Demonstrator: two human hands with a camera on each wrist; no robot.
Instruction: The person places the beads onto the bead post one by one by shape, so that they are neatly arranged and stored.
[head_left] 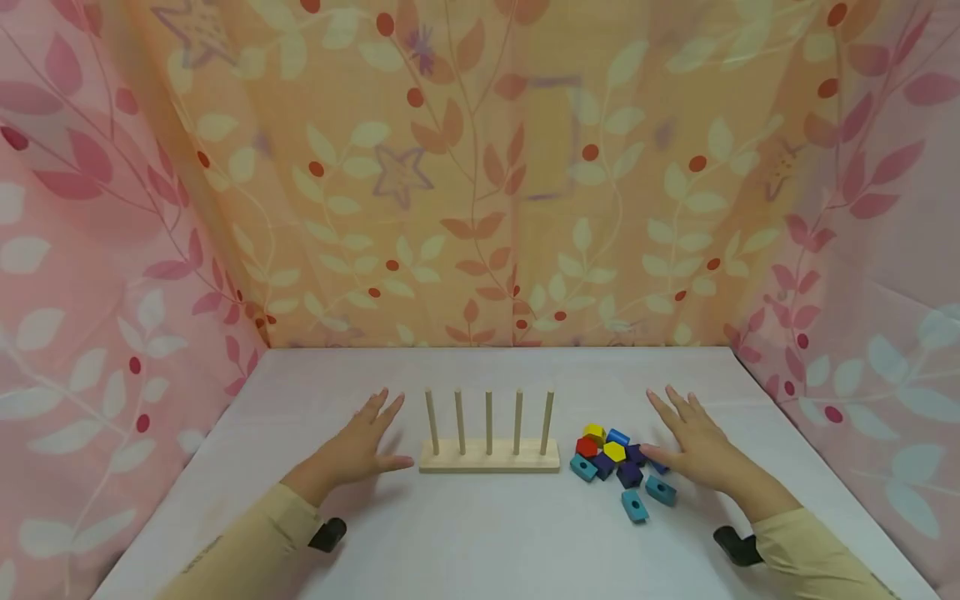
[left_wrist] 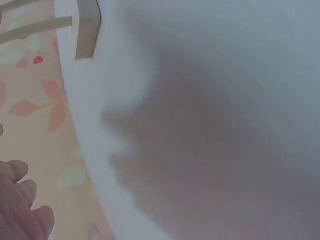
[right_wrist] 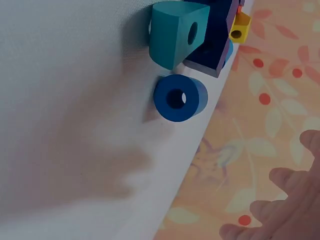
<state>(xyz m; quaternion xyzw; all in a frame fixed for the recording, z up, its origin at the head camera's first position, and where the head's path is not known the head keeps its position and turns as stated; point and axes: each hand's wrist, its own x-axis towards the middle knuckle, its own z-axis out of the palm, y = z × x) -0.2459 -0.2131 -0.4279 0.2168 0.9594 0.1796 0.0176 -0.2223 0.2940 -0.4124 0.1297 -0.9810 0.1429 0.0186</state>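
Observation:
My left hand [head_left: 352, 447] hovers over the table to the left of a wooden peg stand [head_left: 489, 467], fingers spread and thumb pointing toward its base. The stand has several upright bare pegs. Right of it lies a loose pile of bead blocks with holes: yellow hexagon [head_left: 614, 452], red hexagon [head_left: 587, 447], dark purple block [head_left: 630, 475], teal block [head_left: 634, 506] and blue cylinder [head_left: 618, 437]. My right hand [head_left: 701, 450] hovers at the pile's right edge with fingers spread, holding nothing. In the right wrist view a blue bead [right_wrist: 162, 107] sits beside a teal block [right_wrist: 164, 37].
A white-covered table [head_left: 420, 542] carries everything. Patterned orange cloth [head_left: 480, 208] hangs behind it, and pink floral cloth stands at the left [head_left: 90, 317] and right [head_left: 870, 317]. Black wrist devices show beneath the left sleeve [head_left: 255, 542] and right sleeve [head_left: 810, 554].

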